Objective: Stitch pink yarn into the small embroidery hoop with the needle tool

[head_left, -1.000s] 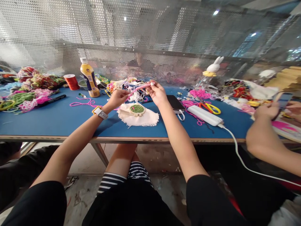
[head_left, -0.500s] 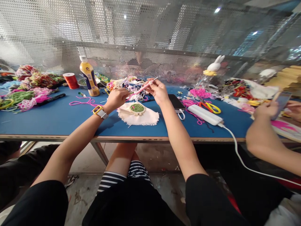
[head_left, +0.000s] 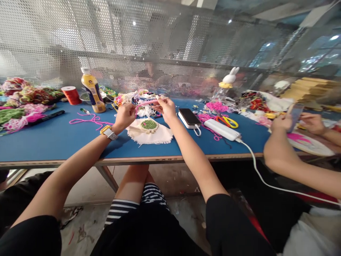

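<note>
- Pink punch needle [head_left: 148,102] is held level above the blue table [head_left: 53,138], pinched at its two ends: left hand [head_left: 125,115] closed on the near-left end, right hand [head_left: 166,107] closed on the far-right end.
- Just beneath the tool lies a small embroidery hoop [head_left: 149,125] with green stitching, resting on a frayed white cloth [head_left: 150,134]; neither hand touches it.
- Cloth's near fringe stops short of the table's front edge [head_left: 133,160], with a strip of bare blue between them.
- Left of the cloth the blue top is mostly open, crossed only by a loose pink yarn strand [head_left: 87,120]; further left sit heaps of coloured yarn [head_left: 23,106].
- Behind the hands a tangle of threads [head_left: 138,97] crowds the space up to the perforated metal screen [head_left: 133,46], which closes the far side.
- Right of the hands, near but apart: a dark phone [head_left: 189,116], a white power bank [head_left: 222,129] with its cable [head_left: 255,170] dropping over the edge, and yellow-handled scissors [head_left: 230,122].
- A yellow bottle [head_left: 90,90] with a blue label stands beside an orange thread spool [head_left: 70,95]; the label's writing is too small to read.
- Another person's hands [head_left: 282,122] hold a phone at the far right.
- A watch [head_left: 108,132] with a yellow case sits on the left wrist.
</note>
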Tool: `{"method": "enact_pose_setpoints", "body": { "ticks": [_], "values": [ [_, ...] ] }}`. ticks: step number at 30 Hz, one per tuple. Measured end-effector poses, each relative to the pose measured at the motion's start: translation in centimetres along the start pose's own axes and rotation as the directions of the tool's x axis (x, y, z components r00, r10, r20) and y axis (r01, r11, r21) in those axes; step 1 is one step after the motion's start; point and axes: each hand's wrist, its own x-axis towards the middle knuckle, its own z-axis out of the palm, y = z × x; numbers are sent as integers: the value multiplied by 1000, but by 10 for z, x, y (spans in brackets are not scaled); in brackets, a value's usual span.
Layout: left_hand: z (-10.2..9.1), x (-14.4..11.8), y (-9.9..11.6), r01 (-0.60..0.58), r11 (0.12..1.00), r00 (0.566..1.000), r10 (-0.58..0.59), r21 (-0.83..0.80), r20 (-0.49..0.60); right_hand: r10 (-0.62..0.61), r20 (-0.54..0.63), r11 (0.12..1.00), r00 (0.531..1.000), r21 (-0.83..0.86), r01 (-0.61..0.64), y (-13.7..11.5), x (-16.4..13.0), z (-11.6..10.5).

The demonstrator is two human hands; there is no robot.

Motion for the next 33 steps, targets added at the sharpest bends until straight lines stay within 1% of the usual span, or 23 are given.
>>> {"method": "enact_pose_setpoints", "body": {
  "ticks": [2,4,7,10,13,15,17,20,22,26,29,33],
  "values": [
    [-1,1,1,-56,997,998,54,61,34,18,-3,1000,1000,-12,-18,-3,-1,2],
    [-3,1,1,-133,985,988,124,107,91,39,-17,999,999,-28,-40,-7,0,2],
    [-6,2,0,-175,975,980,159,139,123,131,13,990,991,-62,-130,-13,0,1],
    [-5,2,-3,-159,979,981,144,125,128,216,79,975,973,-68,-211,-14,-2,4],
    [-3,3,-5,-114,992,981,106,43,162,247,130,968,960,-66,-241,-12,-6,9],
    [-2,3,-3,-72,997,979,75,-23,188,233,144,971,962,-94,-221,-11,-9,13],
    [-3,2,0,-20,997,979,36,-78,200,186,124,976,975,-136,-169,-11,-11,16],
    [-4,2,4,29,993,979,-5,-115,202,134,109,978,985,-174,-114,-10,-14,20],
    [-4,2,5,19,993,985,1,-113,175,173,146,974,974,-175,-147,-8,-15,23],
    [-2,3,3,-32,995,994,41,-92,102,279,223,958,934,-138,-253,-2,-18,27],
    [-2,3,4,-65,993,991,76,-103,111,305,232,952,923,-109,-287,-3,-19,27],
    [-3,2,6,-80,988,985,98,-129,143,345,264,938,901,-103,-330,-6,-18,24]
  ]
}}
